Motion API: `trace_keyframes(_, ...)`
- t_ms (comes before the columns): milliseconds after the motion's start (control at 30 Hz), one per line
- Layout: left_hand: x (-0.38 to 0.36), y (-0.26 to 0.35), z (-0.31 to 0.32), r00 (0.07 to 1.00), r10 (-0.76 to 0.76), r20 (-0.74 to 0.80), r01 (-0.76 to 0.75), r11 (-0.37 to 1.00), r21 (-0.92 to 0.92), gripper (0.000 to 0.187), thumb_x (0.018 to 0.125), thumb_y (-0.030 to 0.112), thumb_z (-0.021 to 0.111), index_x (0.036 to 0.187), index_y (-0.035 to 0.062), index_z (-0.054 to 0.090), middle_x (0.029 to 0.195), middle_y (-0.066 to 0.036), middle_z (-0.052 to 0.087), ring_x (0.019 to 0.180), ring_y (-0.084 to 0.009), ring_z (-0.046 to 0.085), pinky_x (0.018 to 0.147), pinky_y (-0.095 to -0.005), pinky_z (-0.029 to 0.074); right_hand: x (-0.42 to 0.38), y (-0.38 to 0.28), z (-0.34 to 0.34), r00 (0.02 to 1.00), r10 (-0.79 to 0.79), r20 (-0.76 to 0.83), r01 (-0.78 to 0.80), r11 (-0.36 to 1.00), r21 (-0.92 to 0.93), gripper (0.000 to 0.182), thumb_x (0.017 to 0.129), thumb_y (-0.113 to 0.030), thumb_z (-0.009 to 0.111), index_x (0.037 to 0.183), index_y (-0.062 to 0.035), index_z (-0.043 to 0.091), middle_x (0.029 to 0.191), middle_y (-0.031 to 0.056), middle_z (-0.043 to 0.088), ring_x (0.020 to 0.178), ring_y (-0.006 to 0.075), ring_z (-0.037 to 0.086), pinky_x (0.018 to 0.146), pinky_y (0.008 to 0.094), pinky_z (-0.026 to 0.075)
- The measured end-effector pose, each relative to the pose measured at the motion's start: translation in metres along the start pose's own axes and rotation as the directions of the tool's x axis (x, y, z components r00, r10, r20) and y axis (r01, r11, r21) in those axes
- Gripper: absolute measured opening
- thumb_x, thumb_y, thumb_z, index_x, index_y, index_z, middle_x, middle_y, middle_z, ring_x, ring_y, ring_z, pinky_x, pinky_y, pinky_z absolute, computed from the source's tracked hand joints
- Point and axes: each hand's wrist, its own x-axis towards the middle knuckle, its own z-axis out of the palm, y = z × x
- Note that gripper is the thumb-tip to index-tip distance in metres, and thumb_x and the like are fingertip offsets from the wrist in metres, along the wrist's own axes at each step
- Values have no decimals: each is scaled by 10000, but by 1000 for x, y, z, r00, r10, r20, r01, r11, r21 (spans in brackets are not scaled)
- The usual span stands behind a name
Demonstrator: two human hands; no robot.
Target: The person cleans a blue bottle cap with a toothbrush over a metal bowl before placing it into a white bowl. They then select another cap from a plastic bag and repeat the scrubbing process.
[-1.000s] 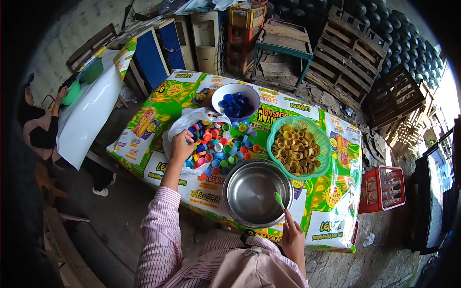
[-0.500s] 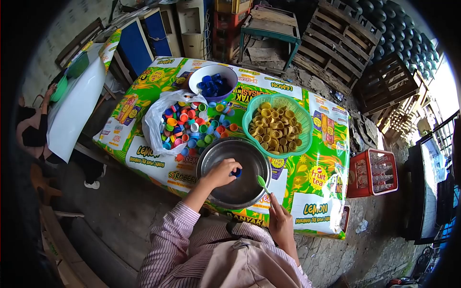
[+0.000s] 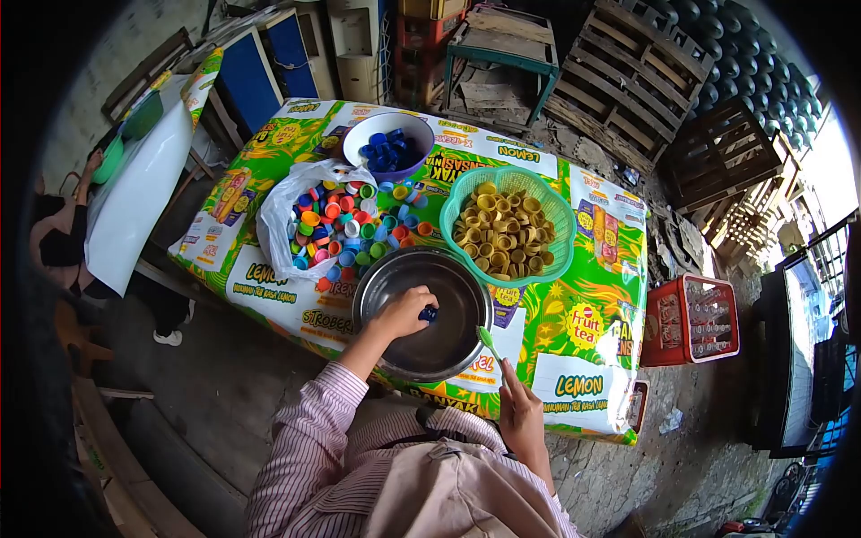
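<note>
My left hand (image 3: pixel 404 314) reaches over a round metal basin (image 3: pixel 439 355), its fingers closed on a dark blue bottle cap (image 3: pixel 429 314). At the basin's right rim, my right hand (image 3: pixel 522 411) grips a slim tool with a light green oval head (image 3: pixel 486 338), which points up toward the basin. Beyond the basin, a white plastic bag (image 3: pixel 274 231) lies spread with many coloured bottle caps (image 3: pixel 345 222) in and beside it. Right of these stands a mint green basket (image 3: pixel 565 208) of yellowish caps (image 3: pixel 507 231). A purple and white bowl (image 3: pixel 357 136) holds dark blue caps (image 3: pixel 391 151).
Everything stands on a table with a bright printed cover (image 3: pixel 583 327). On the floor to the right is a red crate (image 3: pixel 662 323) of bottles. Wooden pallets (image 3: pixel 619 81) and a small table (image 3: pixel 502 40) are behind. Another person's hand (image 3: pixel 93 163) shows at far left, near a green container (image 3: pixel 109 161).
The camera view has shifted slightly, so the table things sit a little further left. The blue cap has turned in my left hand; my right hand keeps its grip on the tool.
</note>
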Motion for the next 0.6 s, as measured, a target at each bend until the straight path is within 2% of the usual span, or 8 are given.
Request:
trace_keyframes(167, 0, 7, -12, 996, -52, -70, 39, 983, -178, 353, 596, 6, 708, 904, 16, 537, 892, -113, 567, 881, -253, 597, 742, -329, 502, 6, 2, 4, 1000, -7, 5, 7, 1000, -3, 474, 857, -20, 500, 1313, -132, 433, 824, 242, 603, 688, 377, 605, 600, 372, 466)
trace_keyframes(233, -6, 6, -11, 990, -82, -118, 25, 908, -419, 413, 612, 9, 727, 952, 19, 492, 870, -106, 562, 873, -204, 605, 729, -306, 507, 8, 2, 8, 1000, -13, 8, 13, 1000, 7, 473, 859, -23, 500, 1314, -133, 431, 821, 242, 602, 692, 383, 604, 597, 373, 466)
trace_keyframes(267, -9, 7, -9, 989, -81, -120, 24, 908, -418, 413, 612, 9, 727, 952, 19, 492, 870, -106, 562, 873, -204, 605, 729, -306, 507, 11, 1, 9, 1000, -27, 4, 27, 1000, 7, 473, 861, -29, 498, 1316, -135, 427, 815, 241, 600, 692, 387, 603, 593, 379, 465)
trace_keyframes(333, -17, 20, -16, 972, -115, -207, -24, 820, -572, 495, 632, 30, 742, 1030, 39, 447, 868, -92, 569, 860, -180, 612, 728, -303, 510, 16, -1, 13, 999, -44, 0, 44, 999, 7, 473, 864, -34, 496, 1319, -137, 423, 809, 241, 599, 693, 391, 601, 589, 386, 464)
trace_keyframes(400, -25, 30, -21, 970, -162, -183, 35, 833, -553, 532, 637, 42, 744, 1061, 44, 423, 874, -97, 576, 842, -187, 616, 727, -306, 509, 19, -1, 19, 1000, 5, -5, -6, 1000, -10, 471, 870, -50, 493, 1324, -154, 418, 802, 235, 596, 681, 393, 595, 586, 406, 463)
trace_keyframes(467, -30, 40, -27, 960, -215, -179, 113, 883, -456, 624, 635, 63, 751, 1125, 41, 365, 883, -106, 591, 826, -207, 620, 720, -313, 507, 23, -7, 27, 998, -47, 29, 48, 999, -24, 476, 871, -56, 494, 1327, -167, 413, 795, 229, 594, 672, 391, 592, 578, 414, 461)
trace_keyframes(567, -33, 41, -20, 950, -145, -278, 7, 897, -443, 646, 635, 74, 752, 1137, 33, 348, 883, -109, 591, 820, -217, 620, 712, -319, 507, 29, -19, 41, 989, -105, 108, 115, 989, -90, 487, 872, -70, 496, 1333, -198, 406, 750, 202, 580, 627, 375, 578, 541, 426, 449)
trace_keyframes(600, -35, 51, -27, 949, -169, -268, 37, 899, -437, 650, 644, 64, 743, 1147, 27, 334, 883, -107, 588, 820, -204, 621, 711, -311, 507, 33, -18, 46, 989, -111, 99, 122, 986, -112, 490, 871, -70, 497, 1334, -201, 405, 731, 194, 572, 608, 366, 572, 528, 426, 444)
